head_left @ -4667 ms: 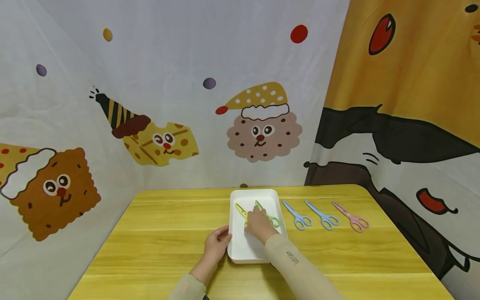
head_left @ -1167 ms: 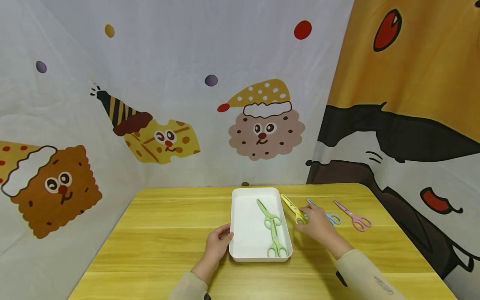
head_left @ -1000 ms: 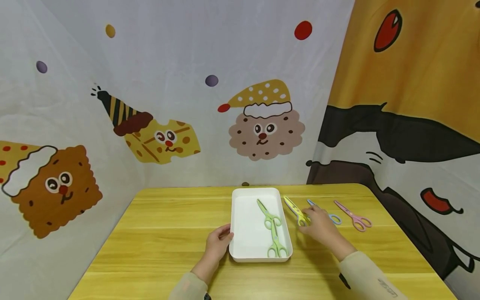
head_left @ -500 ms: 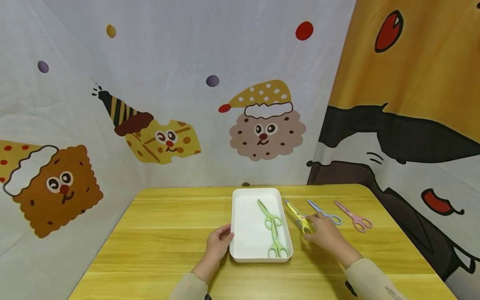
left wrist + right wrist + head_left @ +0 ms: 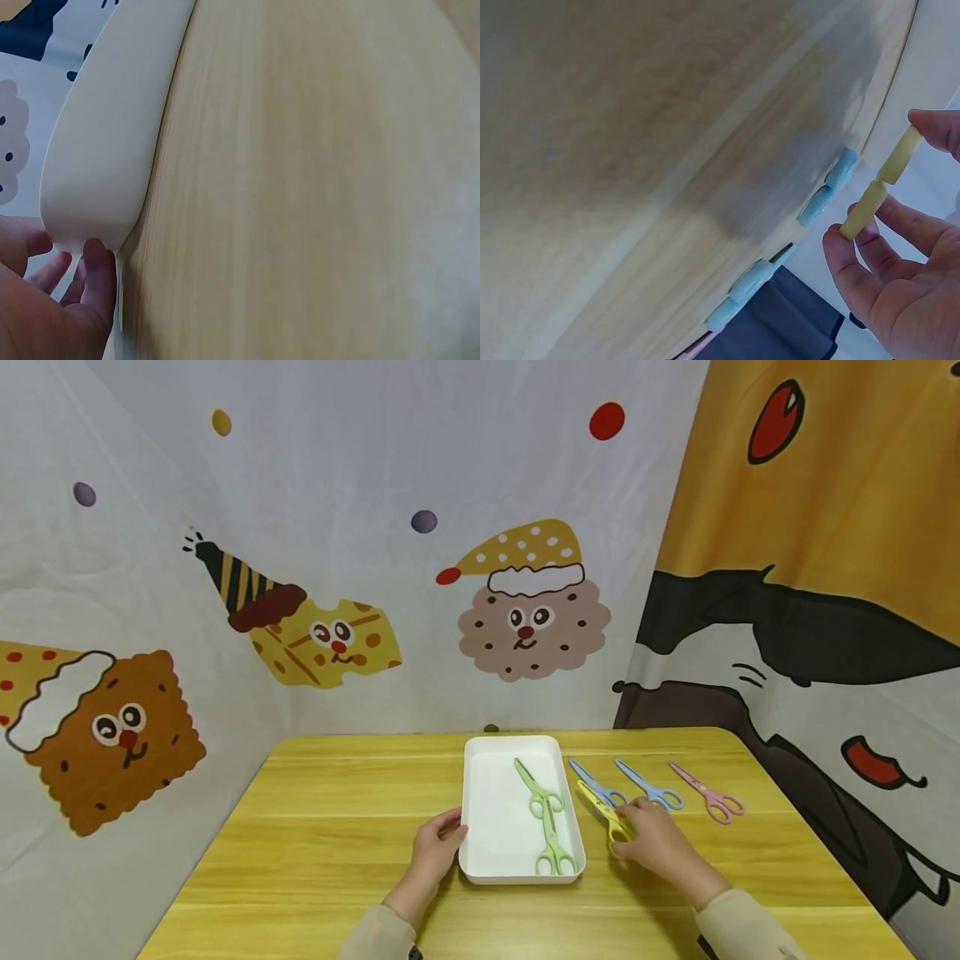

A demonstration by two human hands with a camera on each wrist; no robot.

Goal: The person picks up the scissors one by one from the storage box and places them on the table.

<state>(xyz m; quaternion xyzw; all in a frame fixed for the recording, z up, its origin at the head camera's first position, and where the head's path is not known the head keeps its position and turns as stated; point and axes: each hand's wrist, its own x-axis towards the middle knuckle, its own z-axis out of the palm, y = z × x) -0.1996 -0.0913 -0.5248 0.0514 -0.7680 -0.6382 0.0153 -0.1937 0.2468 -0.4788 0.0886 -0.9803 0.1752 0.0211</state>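
Note:
My left hand holds the left side of the white tray; in the left wrist view its fingers meet the tray's wall at one end. My right hand pinches yellow scissors by the handle loops, right of the tray. In the right wrist view these yellow handles are off the table, between thumb and fingers. The yellow blades partly cover blue scissors. Inside the tray, along its right side, lie green scissors and nearer green scissors, end to end.
To the right, more blue scissors and pink scissors lie on the yellow wooden table. A cloth printed with cartoon figures hangs behind the table.
Earlier my right hand was inside the tray at the yellow scissors; it has carried them out to the right. Over the last second they moved nearer and slightly right. My left hand stays put.

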